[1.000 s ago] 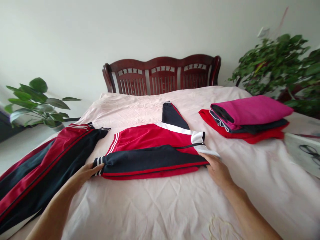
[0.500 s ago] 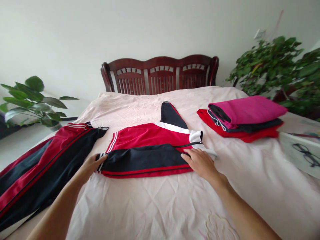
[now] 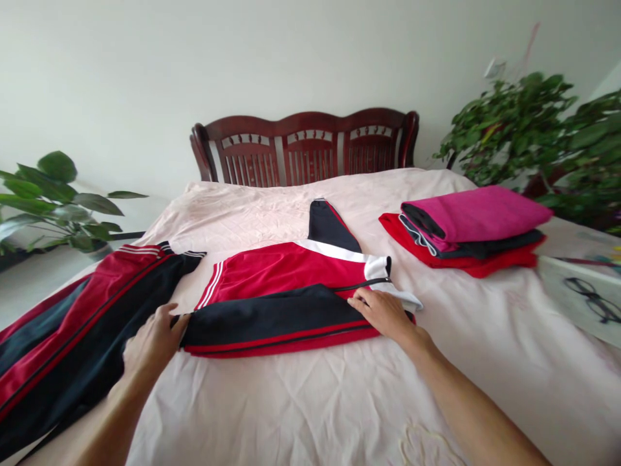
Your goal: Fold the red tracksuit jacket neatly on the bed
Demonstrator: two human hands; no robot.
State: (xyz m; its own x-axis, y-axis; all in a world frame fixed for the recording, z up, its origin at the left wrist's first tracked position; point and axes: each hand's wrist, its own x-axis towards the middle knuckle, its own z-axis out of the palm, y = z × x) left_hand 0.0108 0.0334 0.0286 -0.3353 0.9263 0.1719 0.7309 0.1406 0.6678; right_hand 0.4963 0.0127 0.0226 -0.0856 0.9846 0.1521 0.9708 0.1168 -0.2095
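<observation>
A red, navy and white zip-up track jacket (image 3: 272, 265) lies in front of me on the bed, its near sleeve folded lengthwise across the body. My left hand (image 3: 154, 340) is closed on the cuff of that sleeve at the jacket's left end. At the shoulder, near the white collar and black zipper, my right hand (image 3: 381, 312) grips the fabric between thumb and fingers. The far sleeve (image 3: 331, 226) points away toward the headboard. Left of the jacket lies a pair of red and navy track pants (image 3: 97, 323), close to my left hand.
Folded clothes (image 3: 475, 220), magenta on top and red at the bottom, are stacked at the right. Eyeglasses (image 3: 594, 301) rest on something pale at the right edge. A dark wooden headboard (image 3: 310, 145) stands behind the pink bedsheet (image 3: 301, 414). Plants flank the bed.
My left hand has moved left and toward me, drawing the sleeve cuff with it and straightening the sleeve. My right hand stays at the shoulder, and the view has shifted slightly.
</observation>
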